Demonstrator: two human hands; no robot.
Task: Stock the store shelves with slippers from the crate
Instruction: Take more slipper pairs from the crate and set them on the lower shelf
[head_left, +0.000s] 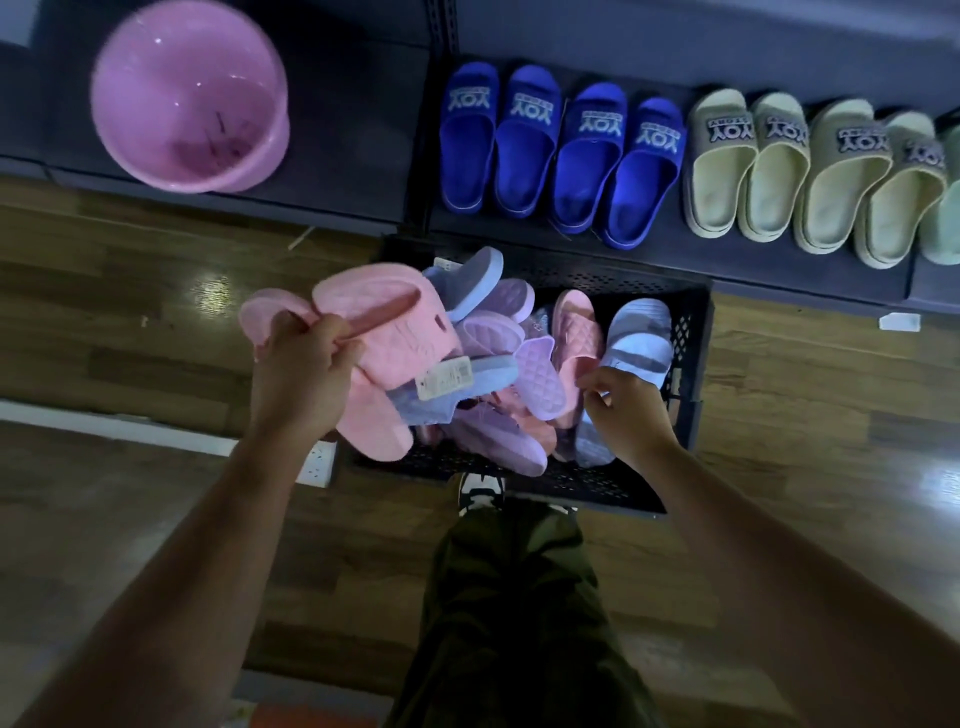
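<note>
Pink basin (182, 98), blue slippers (524, 156) (both shelved) — heaped crate (691, 332) just below.

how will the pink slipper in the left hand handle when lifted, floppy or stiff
Probably light: the left hand holds the pink slipper up by one edge alone. Likely soft and bendy, since that edge looks creased under the grip. Its quilted surface should not slip much.
</note>
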